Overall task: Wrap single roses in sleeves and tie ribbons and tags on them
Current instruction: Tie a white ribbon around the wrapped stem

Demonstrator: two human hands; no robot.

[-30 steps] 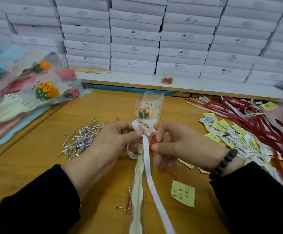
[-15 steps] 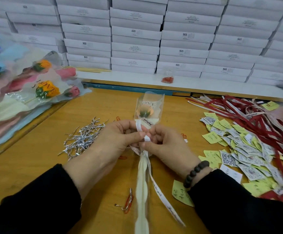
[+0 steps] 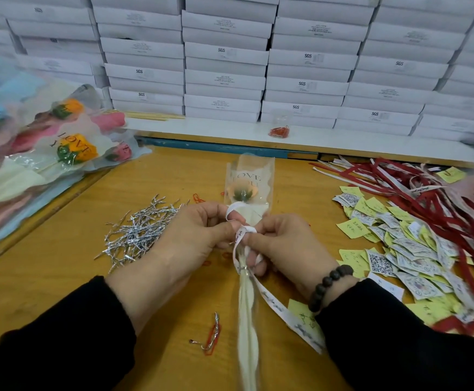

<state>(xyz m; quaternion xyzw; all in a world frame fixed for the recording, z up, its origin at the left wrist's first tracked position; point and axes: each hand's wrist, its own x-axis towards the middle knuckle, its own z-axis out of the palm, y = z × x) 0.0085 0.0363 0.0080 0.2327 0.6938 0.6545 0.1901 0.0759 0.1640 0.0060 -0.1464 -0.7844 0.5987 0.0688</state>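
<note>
The sleeved rose (image 3: 246,193) lies on the desk (image 3: 60,272) with its long axis running straight away from the person: bloom at the far end, twisted sleeve tail trailing back toward the body between the two forearms. Both hands meet at the neck of the sleeve, just below the bloom. The left hand (image 3: 193,238) is clenched in a pinch on a loop of the white ribbon (image 3: 275,303), thumb and forefinger pressing it beside the stem. The right hand (image 3: 284,244) also grips the ribbon, fingers curled round the wrap at the neck, touching the left hand's fingertips. The ribbon's free end runs back and to the right, under the right wrist, so the right hand is nearer to that loose tail, while the left hand holds the loop. The knot looks formed but not yet drawn tight; tightening it would likely mean pulling across the stem, at right angles to the long axis. Silver twist ties (image 3: 140,232) lie left of the hands, tags (image 3: 394,249) and red ribbons (image 3: 428,187) to the right.
</note>
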